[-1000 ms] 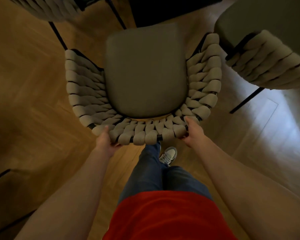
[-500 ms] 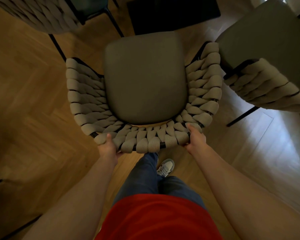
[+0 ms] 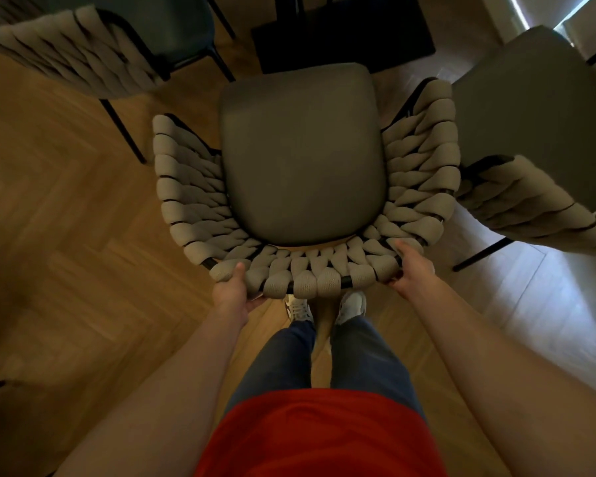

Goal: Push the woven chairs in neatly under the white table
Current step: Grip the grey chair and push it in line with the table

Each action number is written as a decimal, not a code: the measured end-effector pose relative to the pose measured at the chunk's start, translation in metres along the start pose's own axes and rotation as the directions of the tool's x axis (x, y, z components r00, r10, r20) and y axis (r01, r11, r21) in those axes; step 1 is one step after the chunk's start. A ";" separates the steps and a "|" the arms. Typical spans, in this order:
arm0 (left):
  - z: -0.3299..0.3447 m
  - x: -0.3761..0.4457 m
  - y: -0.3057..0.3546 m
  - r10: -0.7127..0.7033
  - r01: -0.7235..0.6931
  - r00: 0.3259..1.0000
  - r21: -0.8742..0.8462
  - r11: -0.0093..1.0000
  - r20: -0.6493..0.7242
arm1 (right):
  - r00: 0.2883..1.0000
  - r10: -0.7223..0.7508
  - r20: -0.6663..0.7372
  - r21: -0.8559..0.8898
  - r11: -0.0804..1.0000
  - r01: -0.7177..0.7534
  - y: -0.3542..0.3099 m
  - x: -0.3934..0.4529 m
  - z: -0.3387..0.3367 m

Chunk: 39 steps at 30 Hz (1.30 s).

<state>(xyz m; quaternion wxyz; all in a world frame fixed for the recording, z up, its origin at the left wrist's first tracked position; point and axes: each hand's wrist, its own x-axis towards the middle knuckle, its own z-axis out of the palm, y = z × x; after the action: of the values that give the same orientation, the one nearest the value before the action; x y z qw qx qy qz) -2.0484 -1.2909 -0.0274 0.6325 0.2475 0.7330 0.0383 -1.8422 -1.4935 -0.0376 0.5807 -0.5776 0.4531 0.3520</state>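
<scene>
Directly below me stands a woven chair (image 3: pixel 303 160) with a grey seat pad and a curved back of thick beige braided cord. My left hand (image 3: pixel 233 289) grips the back rim at its left rear, thumb on top. My right hand (image 3: pixel 412 265) grips the rim at the right rear. The white table top is not in view; only a dark base (image 3: pixel 341 32) shows on the floor beyond the seat.
A second woven chair (image 3: pixel 537 166) stands close on the right, its back nearly touching my chair's right arm. A third woven chair (image 3: pixel 83 53) sits at the upper left with black legs. My feet are just behind the chair. Herringbone wood floor (image 3: pixel 66 235) lies to the left.
The chair has come nearer to me and lower in view while both hands keep their grip on its back. My feet now stand side by side.
</scene>
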 end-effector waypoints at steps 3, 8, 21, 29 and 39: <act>0.019 0.000 0.005 0.005 -0.005 1.000 0.006 1.000 -0.011 | 1.000 -0.003 0.019 -0.005 1.000 0.004 -0.018 0.010 0.002; 0.046 -0.003 0.011 0.004 -0.005 0.999 -0.018 1.000 -0.048 | 0.997 0.016 0.077 -0.076 0.997 -0.010 -0.047 0.026 0.002; 0.029 0.003 0.041 0.052 -0.051 0.997 0.022 0.998 -0.064 | 0.984 0.013 0.175 -0.083 0.997 0.001 -0.074 0.028 -0.007; 0.041 0.012 0.057 0.091 -0.087 0.991 0.050 0.995 -0.095 | 0.990 0.035 0.138 -0.128 0.992 -0.017 -0.089 0.035 0.008; 0.083 0.006 0.074 0.067 -0.067 0.998 0.002 0.998 -0.019 | 0.997 -0.038 0.067 -0.171 0.984 0.049 -0.139 0.047 0.032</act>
<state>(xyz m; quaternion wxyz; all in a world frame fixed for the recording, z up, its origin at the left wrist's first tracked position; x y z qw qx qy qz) -1.9470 -1.2449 -0.0214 0.6236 0.2722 0.7303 0.0613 -1.6925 -1.4786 -0.0351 0.5500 -0.6241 0.3894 0.3954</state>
